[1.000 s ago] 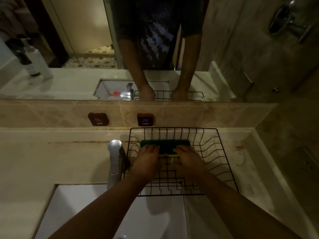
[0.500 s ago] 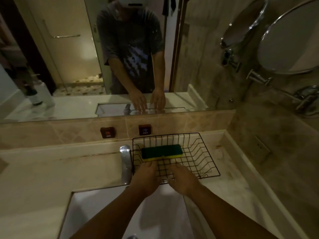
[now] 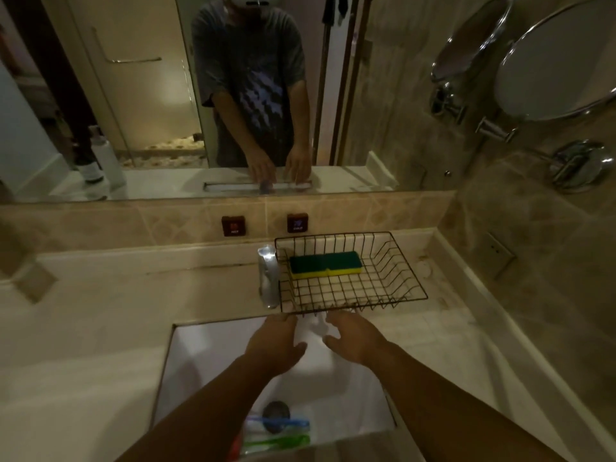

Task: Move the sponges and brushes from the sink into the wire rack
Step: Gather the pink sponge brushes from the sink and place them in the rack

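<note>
Where readable, knobs (image 3: 234,225): HOT, COLD.

Two bare forearms, entering from the bottom edge of the frame, with no sleeves, watch or rings to be seen. Left hand (image 3: 278,345) and right hand (image 3: 355,340) ungloved, near the middle. In the mirror (image 3: 100,95), upper centre: a dark grey short-sleeved T-shirt (image 3: 248,61) with a pale, jagged, pixel-like print across the chest, sleeves ending above the elbows. White headgear at the very top edge, cut off.
</note>
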`<state>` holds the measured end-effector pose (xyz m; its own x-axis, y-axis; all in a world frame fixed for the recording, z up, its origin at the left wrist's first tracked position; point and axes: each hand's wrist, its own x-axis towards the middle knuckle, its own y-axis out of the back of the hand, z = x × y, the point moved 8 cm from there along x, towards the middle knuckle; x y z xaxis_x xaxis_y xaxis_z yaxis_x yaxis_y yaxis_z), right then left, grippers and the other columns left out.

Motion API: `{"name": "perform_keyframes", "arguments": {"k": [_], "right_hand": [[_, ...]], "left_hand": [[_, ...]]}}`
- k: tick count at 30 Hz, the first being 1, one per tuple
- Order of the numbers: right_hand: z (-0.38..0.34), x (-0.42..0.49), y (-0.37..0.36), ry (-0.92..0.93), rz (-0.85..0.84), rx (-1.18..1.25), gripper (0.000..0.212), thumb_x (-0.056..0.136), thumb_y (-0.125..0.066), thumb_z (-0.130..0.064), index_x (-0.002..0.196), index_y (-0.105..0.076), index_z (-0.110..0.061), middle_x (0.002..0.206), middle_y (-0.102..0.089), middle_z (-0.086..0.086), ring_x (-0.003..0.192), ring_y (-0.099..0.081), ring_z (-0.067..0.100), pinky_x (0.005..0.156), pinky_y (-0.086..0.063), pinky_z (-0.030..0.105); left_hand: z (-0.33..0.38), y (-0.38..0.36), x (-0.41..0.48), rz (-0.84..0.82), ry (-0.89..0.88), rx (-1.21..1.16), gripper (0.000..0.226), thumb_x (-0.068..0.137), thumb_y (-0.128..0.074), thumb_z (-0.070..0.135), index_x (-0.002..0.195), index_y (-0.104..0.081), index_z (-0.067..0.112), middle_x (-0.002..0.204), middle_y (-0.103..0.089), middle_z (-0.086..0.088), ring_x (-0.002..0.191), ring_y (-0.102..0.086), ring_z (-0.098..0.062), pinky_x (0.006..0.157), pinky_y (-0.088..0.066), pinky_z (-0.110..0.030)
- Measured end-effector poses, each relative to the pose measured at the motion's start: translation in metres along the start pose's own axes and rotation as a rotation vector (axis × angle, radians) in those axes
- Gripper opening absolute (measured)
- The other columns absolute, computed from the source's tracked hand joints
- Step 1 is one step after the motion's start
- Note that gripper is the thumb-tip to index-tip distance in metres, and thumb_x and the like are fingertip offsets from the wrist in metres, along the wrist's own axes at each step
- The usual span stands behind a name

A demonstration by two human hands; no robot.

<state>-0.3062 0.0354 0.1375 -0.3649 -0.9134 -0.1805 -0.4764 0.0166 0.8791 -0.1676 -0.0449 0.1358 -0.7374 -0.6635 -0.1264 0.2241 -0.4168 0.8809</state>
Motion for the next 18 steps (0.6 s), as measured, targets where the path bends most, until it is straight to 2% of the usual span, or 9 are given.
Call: {"name": "perform_keyframes", "arguments": {"k": [8, 12, 18], "right_hand": [[-0.028, -0.009, -0.071, 0.009, -0.142, -0.044, 0.055, 0.087, -0.061, -0.044, 0.136, -0.047, -0.022, 0.136, -0.054, 0.003, 0.123, -0.049, 0.021, 0.101, -0.042, 0.035], [-0.04, -0.017, -0.109, 0.061, -0.232, -0.105, 0.052, 0.086, -0.063, -0.042, 0.132, -0.049, -0.022, 0.131, -0.056, 0.004, 0.117, -0.053, 0.021, 0.096, -0.043, 0.033], [-0.055, -0.03, -0.153, 0.106, -0.368, -0.076, 0.046, 0.089, -0.06, -0.037, 0.128, -0.052, -0.016, 0.129, -0.058, 0.009, 0.115, -0.054, 0.026, 0.095, -0.044, 0.034]], "left_hand": [[-0.057, -0.017, -0.037, -0.099, 0.099, 0.044, 0.06, 0.088, -0.057, 0.048, 0.139, -0.046, 0.017, 0.135, -0.054, -0.008, 0.121, -0.049, -0.026, 0.101, -0.045, -0.04], [-0.084, -0.033, -0.056, -0.158, 0.149, 0.034, 0.06, 0.088, -0.058, 0.05, 0.135, -0.049, 0.014, 0.131, -0.057, -0.011, 0.118, -0.052, -0.029, 0.099, -0.046, -0.041], [-0.113, -0.053, -0.083, -0.176, 0.217, -0.001, 0.056, 0.085, -0.065, 0.042, 0.132, -0.052, 0.014, 0.131, -0.057, -0.01, 0.119, -0.049, -0.028, 0.099, -0.045, -0.041]]}}
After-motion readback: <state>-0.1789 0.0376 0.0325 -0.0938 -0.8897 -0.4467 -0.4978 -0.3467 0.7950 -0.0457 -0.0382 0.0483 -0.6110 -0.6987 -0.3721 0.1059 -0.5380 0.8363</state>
